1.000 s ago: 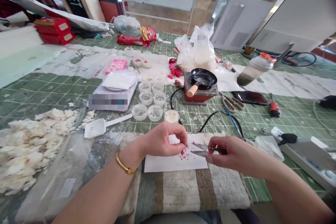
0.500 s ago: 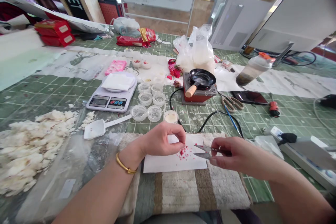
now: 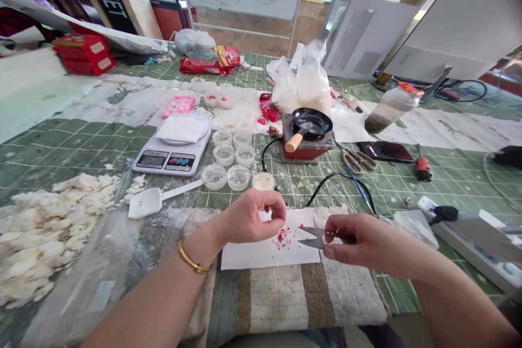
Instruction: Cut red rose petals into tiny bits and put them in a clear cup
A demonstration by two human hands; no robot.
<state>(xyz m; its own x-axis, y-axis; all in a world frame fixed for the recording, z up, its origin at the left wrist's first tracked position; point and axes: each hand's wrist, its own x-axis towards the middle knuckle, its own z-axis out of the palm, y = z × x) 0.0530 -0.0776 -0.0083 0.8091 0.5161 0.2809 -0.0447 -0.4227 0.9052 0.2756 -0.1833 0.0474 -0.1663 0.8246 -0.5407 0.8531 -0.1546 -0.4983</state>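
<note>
My left hand is closed in a pinch, thumb and index finger meeting just above the paper; whatever they hold is too small to make out. Below the fingertips, small red petal bits lie scattered on a white sheet of paper. My right hand grips a pair of small scissors, blades parted and pointing left over the paper's right side. A tiny red piece shows at the upper blade's tip. The sheet rests on a striped cloth. Just beyond my left hand stands a small cup of pale material.
Several clear cups stand near a kitchen scale. A white scoop and pale flakes lie left. A small pan sits on a burner; its black cord curves rightward. Larger scissors lie beyond.
The whole view has shifted slightly. Both hands keep nearly the same pose over the paper, and the scissors' blades remain parted.
</note>
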